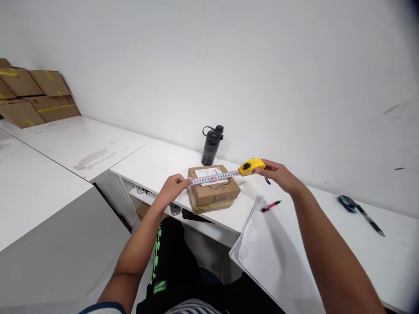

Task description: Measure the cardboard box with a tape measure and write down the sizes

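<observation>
A small cardboard box point(214, 192) with a white label and yellow tape sits near the front edge of a white table point(153, 163). A white measuring tape blade point(214, 178) stretches across the box's top. My left hand point(173, 186) pinches the blade's free end at the box's left edge. My right hand point(278, 174) grips the yellow tape measure case point(251, 166) just past the box's right edge, slightly above the table.
A black bottle point(212, 145) stands behind the box by the wall. A red pen point(270, 206) lies beside a stack of white paper point(262, 248). A dark tool with a strap point(358, 211) lies far right. Cardboard boxes point(32, 98) are stacked at far left.
</observation>
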### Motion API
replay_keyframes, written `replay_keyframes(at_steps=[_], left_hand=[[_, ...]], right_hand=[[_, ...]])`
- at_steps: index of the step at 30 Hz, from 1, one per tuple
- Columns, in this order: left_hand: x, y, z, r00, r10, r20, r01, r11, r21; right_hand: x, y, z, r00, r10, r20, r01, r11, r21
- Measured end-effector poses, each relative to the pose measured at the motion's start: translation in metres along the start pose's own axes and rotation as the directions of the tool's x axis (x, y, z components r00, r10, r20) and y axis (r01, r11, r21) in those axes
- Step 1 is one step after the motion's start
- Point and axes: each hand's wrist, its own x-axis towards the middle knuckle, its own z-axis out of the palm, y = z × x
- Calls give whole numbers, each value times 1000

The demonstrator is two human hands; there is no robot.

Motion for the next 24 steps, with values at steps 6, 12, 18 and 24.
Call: replay_keyframes(at_steps=[6,12,18,24], left_hand=[[6,4,19,991,-46,122,15,968,249],[5,26,12,976,-68,205,-42,872,489],[12,62,-21,973,70,218,-161,886,434],[59,105,-14,932,142,334,-273,881,387]], right_hand=[[1,5,26,978,49,204,-67,995,80],[-1,16,25,992,-42,116,44,999,-10],[-61,-15,22,887,-433,-163,301,807,-508],[-149,-58,66,660,-679,-321,163,547,-821]])
